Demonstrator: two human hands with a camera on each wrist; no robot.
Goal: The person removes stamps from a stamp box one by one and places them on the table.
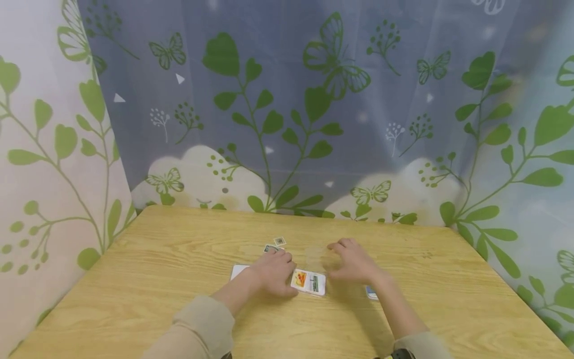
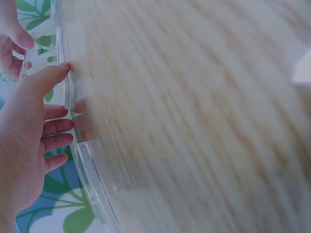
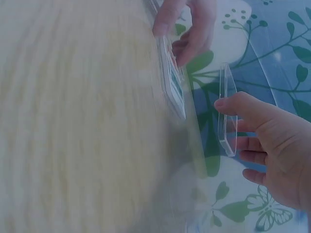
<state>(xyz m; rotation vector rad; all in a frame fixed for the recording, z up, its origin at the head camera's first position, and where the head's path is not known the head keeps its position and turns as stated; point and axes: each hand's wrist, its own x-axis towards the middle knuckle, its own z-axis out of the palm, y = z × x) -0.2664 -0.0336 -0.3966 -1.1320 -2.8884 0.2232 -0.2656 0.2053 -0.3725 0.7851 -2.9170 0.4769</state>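
A clear flat plastic case [image 1: 308,282] lies on the table with two stamp-like pictures in it, one orange and one green. My left hand [image 1: 274,273] holds it at its left end, the thumb [image 2: 56,75] on the near edge and the index finger on the far side. My right hand [image 1: 352,262] pinches a clear plastic lid [image 3: 226,111] between thumb and fingers. The lid is raised above the table, to the right of the case, and shows only faintly in the head view.
Another clear case [image 1: 238,270] with a white inside lies left of my left hand. Beyond that hand are small stamp-like pieces [image 1: 280,241]. A small blue-and-white item [image 1: 371,292] is partly hidden by my right forearm. Patterned curtains [image 1: 287,124] surround the wooden table [image 1: 179,234].
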